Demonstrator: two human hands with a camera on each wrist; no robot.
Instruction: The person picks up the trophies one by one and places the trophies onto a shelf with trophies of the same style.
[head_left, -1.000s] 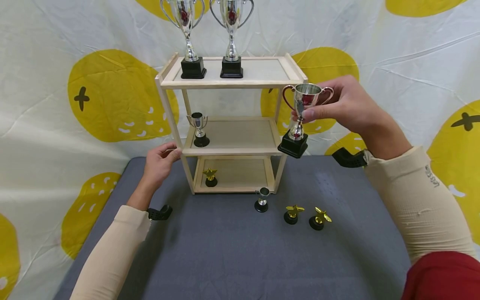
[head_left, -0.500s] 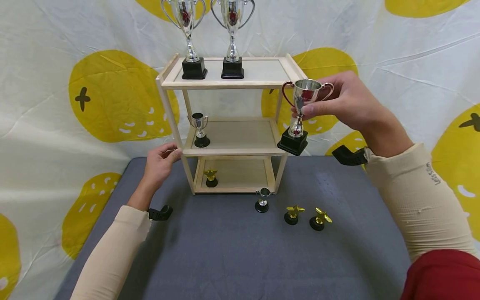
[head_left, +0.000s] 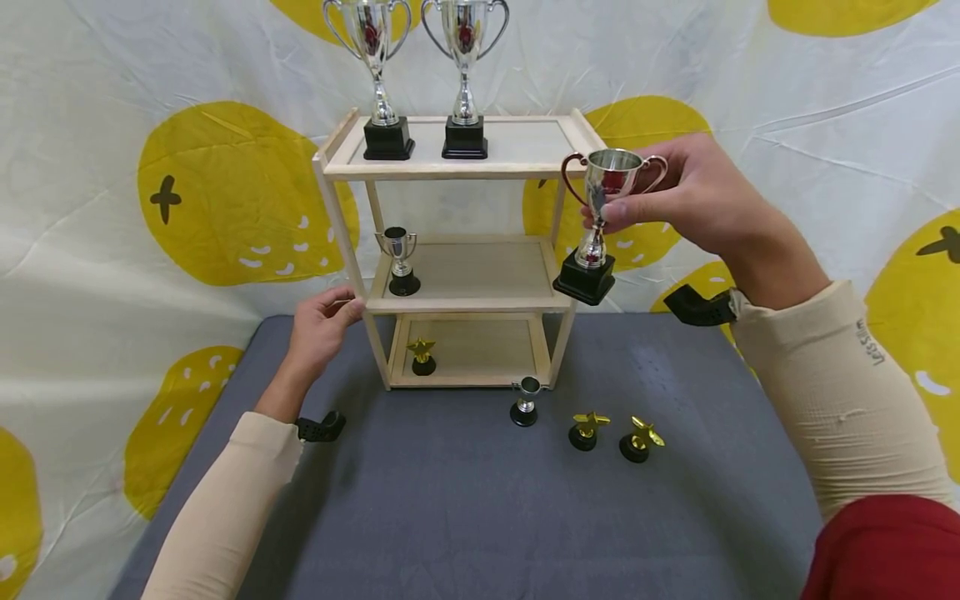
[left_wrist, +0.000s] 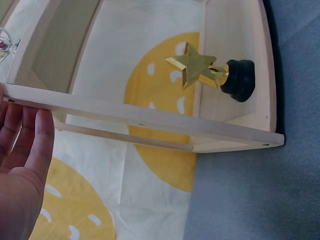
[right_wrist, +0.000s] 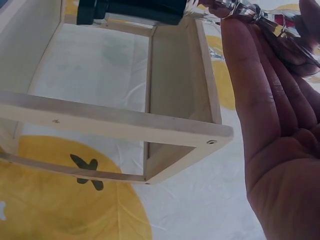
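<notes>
My right hand (head_left: 693, 196) pinches a silver two-handled trophy cup (head_left: 592, 233) by its stem. The cup's black square base hangs tilted by the right front post of the wooden shelf (head_left: 450, 305), just below top-shelf height. In the right wrist view the dark base (right_wrist: 140, 10) shows at the top, above the shelf frame. My left hand (head_left: 318, 329) holds the shelf's left post around middle-shelf height; its fingers (left_wrist: 42, 137) press the post in the left wrist view. A small silver cup (head_left: 398, 260) stands on the middle shelf, a gold star trophy (head_left: 422, 357) on the bottom one.
Two large silver trophies (head_left: 386, 137) (head_left: 465, 137) stand on the top shelf's left and middle. On the grey table (head_left: 480, 508), a small silver cup (head_left: 524, 402) and two gold star trophies (head_left: 583, 432) (head_left: 637, 442) stand before the shelf's right side. Patterned cloth hangs behind.
My right hand has raised the trophy cup slightly, and its base hangs a little higher beside the shelf. My left hand stays on the post.
</notes>
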